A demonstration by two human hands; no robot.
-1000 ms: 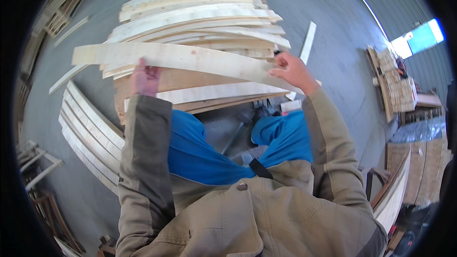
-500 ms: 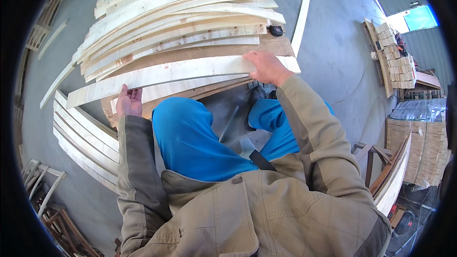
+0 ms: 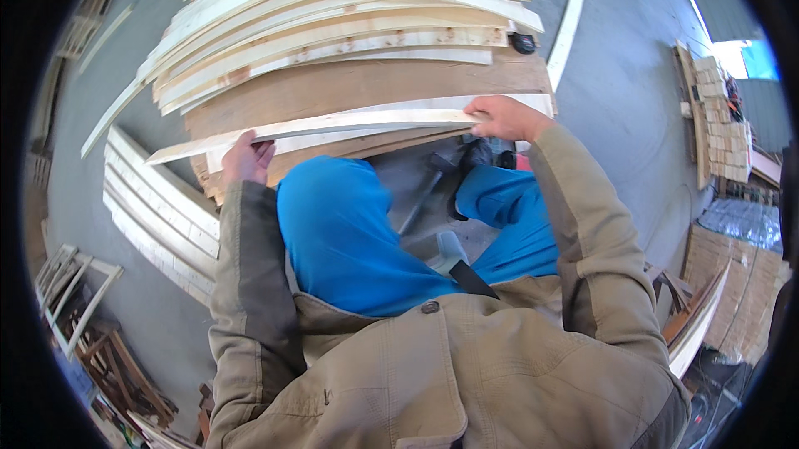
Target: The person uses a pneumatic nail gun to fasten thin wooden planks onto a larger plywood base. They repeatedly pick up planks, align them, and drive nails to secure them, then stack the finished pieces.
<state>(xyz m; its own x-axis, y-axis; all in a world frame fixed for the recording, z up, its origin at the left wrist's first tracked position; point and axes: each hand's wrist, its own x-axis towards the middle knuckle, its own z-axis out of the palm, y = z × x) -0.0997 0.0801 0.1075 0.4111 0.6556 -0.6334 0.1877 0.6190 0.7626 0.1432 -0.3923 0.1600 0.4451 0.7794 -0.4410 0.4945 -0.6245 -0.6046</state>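
The fingers of the right hand (image 3: 509,119) were curled over the near end of a long, thin, curved wooden slat (image 3: 333,124), pinching it from above with the knuckles up. At the slat's other end the left hand (image 3: 246,159) held it from below, fingers together and bent up around its lower edge. The slat ran between the two hands, slightly bowed, its far tip reaching out past the left fingers. Just beyond the fingers lay a brown board (image 3: 358,87), and on it, farther off, a stack of pale curved slats (image 3: 333,16) fanned out. Under the hands were the person's blue trouser knees (image 3: 349,233). Out past the left hand, more slats (image 3: 154,208) lay side by side on the grey floor (image 3: 624,91); beyond the right hand a single loose slat (image 3: 568,29) rested on that floor.
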